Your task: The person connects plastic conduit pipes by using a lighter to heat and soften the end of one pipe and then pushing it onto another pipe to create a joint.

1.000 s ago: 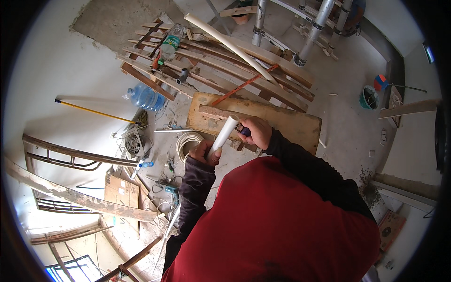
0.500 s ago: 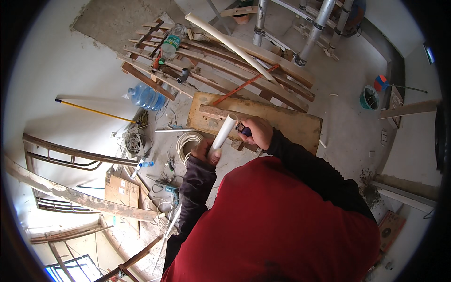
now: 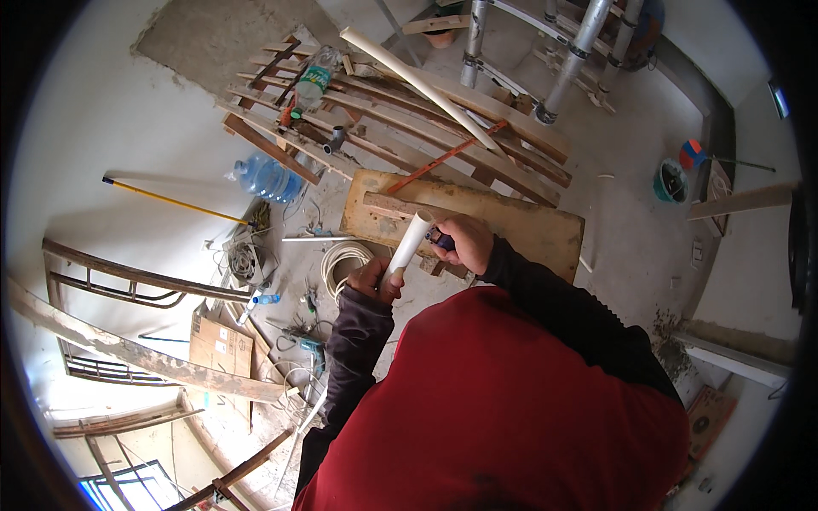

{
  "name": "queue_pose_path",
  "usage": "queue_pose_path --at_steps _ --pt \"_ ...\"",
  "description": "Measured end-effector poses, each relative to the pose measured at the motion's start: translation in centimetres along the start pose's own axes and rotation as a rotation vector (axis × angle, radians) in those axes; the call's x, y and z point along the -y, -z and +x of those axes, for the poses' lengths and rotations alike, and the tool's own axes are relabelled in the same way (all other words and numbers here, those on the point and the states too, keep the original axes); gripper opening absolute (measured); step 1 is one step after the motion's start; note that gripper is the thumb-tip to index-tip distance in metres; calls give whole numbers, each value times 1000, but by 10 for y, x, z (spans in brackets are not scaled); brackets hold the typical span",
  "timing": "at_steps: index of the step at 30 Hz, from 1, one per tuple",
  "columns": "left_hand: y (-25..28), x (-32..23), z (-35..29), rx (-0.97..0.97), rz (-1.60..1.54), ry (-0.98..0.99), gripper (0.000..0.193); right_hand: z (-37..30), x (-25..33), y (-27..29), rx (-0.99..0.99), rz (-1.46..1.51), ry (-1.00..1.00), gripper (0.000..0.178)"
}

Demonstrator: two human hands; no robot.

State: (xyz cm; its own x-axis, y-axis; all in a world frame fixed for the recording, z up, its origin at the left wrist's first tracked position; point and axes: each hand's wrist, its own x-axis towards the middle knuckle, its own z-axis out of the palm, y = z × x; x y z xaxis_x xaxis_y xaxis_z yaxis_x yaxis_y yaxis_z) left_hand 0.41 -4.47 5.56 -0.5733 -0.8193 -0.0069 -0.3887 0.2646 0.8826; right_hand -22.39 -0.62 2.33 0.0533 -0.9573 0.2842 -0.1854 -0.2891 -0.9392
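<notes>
My left hand (image 3: 377, 277) is closed round the lower part of a short white plastic pipe (image 3: 411, 241), which tilts up and to the right with its open end showing. Beside that open end, my right hand (image 3: 469, 242) grips a small dark purple object (image 3: 440, 239) with a metallic-looking part turned toward the pipe. Its exact kind is too small to tell, and I cannot tell whether it touches the pipe. Just beyond both hands lies a stained wooden board (image 3: 537, 223) with a narrow wood strip (image 3: 388, 204) on it.
Behind the board, a wooden slat pallet (image 3: 409, 115) carries a long white pipe (image 3: 409, 75), a green-labelled bottle (image 3: 313, 81) and an orange metal bar (image 3: 447, 157). Coiled white cable (image 3: 329, 271) and a teal drill (image 3: 313, 349) lie on the floor at left. A bucket (image 3: 671, 181) stands at right.
The pipe's open end has shifted slightly down and to the right. My hands keep their grips, and the background has moved a little with the camera.
</notes>
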Motion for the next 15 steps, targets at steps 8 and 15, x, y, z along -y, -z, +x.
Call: queue_pose_path --at_steps 8,15 --pt "2 8 -2 20 -52 -10 38 -2 7 0 4 43 -53 25" --pt "-4 6 -5 -87 40 -15 42 -1 11 -1 6 81 -133 12"
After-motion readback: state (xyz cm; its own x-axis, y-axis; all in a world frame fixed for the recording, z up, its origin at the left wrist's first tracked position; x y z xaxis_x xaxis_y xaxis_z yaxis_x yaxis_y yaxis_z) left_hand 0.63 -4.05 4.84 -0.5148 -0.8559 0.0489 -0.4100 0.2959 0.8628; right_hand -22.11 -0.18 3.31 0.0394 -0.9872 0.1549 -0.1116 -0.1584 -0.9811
